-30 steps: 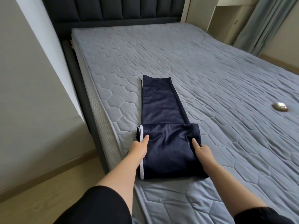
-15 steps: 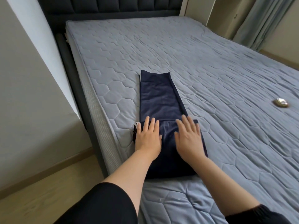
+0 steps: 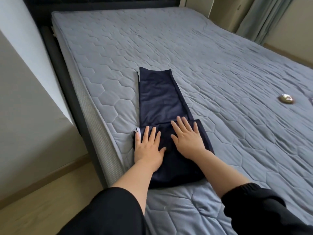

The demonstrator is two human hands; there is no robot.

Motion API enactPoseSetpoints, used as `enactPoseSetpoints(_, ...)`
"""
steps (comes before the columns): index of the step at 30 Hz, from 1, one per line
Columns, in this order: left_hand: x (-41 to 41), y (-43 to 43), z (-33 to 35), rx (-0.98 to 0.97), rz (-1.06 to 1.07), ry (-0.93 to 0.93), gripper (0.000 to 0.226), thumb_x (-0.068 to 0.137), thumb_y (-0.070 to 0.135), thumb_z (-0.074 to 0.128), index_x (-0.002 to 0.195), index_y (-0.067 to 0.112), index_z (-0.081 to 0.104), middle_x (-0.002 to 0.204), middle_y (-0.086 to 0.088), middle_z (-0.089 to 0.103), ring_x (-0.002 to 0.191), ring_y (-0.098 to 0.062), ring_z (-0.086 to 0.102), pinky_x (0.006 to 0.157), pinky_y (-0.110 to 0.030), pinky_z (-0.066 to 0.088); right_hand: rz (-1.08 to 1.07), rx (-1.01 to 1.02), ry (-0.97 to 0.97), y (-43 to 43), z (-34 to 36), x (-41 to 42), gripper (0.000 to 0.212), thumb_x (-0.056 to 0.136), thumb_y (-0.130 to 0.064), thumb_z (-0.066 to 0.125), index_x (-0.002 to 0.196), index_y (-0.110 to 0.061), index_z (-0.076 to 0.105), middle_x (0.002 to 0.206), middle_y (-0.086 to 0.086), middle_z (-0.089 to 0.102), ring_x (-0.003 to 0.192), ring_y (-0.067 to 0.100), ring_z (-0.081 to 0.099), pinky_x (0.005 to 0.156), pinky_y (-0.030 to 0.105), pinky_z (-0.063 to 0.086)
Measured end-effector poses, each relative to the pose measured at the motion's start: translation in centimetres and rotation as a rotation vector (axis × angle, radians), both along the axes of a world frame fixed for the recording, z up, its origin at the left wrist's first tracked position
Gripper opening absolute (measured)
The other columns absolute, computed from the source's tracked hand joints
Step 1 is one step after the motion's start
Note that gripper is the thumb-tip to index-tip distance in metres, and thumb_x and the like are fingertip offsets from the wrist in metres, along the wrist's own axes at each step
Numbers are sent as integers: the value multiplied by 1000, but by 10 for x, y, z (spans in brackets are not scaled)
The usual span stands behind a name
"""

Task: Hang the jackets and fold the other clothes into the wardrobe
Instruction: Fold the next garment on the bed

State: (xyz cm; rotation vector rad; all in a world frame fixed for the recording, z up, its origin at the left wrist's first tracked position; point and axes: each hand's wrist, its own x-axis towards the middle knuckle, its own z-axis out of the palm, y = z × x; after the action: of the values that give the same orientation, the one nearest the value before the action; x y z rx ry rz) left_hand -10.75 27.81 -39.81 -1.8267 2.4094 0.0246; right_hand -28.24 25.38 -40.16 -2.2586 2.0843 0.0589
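Dark navy trousers (image 3: 159, 97) with a white side stripe lie lengthwise on the grey quilted bed (image 3: 211, 65), near its left edge. Their near end is folded over into a doubled layer. My left hand (image 3: 148, 146) lies flat on the left part of that fold, fingers spread, beside the white stripe. Flat on the right part of the fold rests my right hand (image 3: 186, 138), fingertips at the fold's far edge. Neither hand grips the cloth. The wardrobe is out of view.
A small round brownish object (image 3: 286, 98) lies on the bed at the right. The dark headboard (image 3: 101, 2) stands at the far end. A wall (image 3: 25, 107) and wooden floor (image 3: 42, 200) run along the bed's left side. Curtains (image 3: 264, 16) hang at the far right.
One second ago my hands held the fold's two side edges. They then moved onto the fold and now press flat on it. The view has shifted closer.
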Motion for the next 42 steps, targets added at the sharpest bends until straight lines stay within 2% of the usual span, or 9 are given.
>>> enactPoseSetpoints(7,2,-3,7,18,-34,-14,64,98,54,12,152,24,-4,160,-2,-11,145,-26,-19,111,-57,-17,-326,175,-59,15,0,-49,69,98,-55,15,154,-18,-1,161,0,-5,148,18,-10,117,51,-7)
enactPoseSetpoints(11,0,-1,18,-37,-73,-43,62,99,49,22,153,22,8,161,-5,-5,145,-29,-17,109,-61,-12,37,-50,-83,46,26,-39,76,92,-63,21,154,-20,5,161,1,-9,144,15,-21,116,44,-12)
enactPoseSetpoints(15,-5,1,30,67,-207,-45,57,101,39,26,152,17,11,161,-5,-3,147,-25,-12,114,-57,-3,362,158,-69,90,33,-24,93,77,-75,27,153,-23,16,160,-2,-4,144,12,-17,118,42,-8)
enactPoseSetpoints(22,-16,42,43,489,-283,-105,106,79,75,44,151,20,-11,159,-3,-18,146,-27,-16,109,-66,2,341,101,228,104,19,-34,87,87,-30,56,154,-17,2,161,13,-1,148,27,3,117,48,2)
enactPoseSetpoints(27,-23,57,54,405,-254,-243,94,84,22,64,152,17,-2,159,-13,-4,145,-37,4,108,-61,26,349,15,102,107,26,-25,57,82,-2,61,138,-9,49,135,18,53,123,33,53,99,39,47)
enactPoseSetpoints(30,-20,48,70,296,-317,-58,45,82,15,56,126,16,49,129,-12,53,117,-33,52,87,-39,47,185,87,69,96,47,-21,43,82,-8,50,123,-21,57,114,4,65,107,27,59,83,32,46)
enactPoseSetpoints(34,-1,35,90,672,-105,321,9,68,11,56,75,16,59,80,-4,58,75,-23,55,60,-26,40,106,322,-68,84,78,-20,23,75,0,44,80,-17,59,87,5,64,85,30,60,57,25,35)
enactPoseSetpoints(38,15,35,93,1092,74,587,61,56,16,65,114,-2,56,96,-13,55,93,-27,57,67,-26,41,192,670,-75,82,112,-26,15,64,-1,43,62,-14,49,71,7,64,72,25,61,55,24,36)
enactPoseSetpoints(42,32,28,94,1288,253,1067,40,69,13,65,109,19,58,104,-7,65,88,-19,64,77,-27,51,93,653,-183,62,132,-33,17,49,-6,42,61,-13,53,48,-6,48,50,10,49,44,19,36)
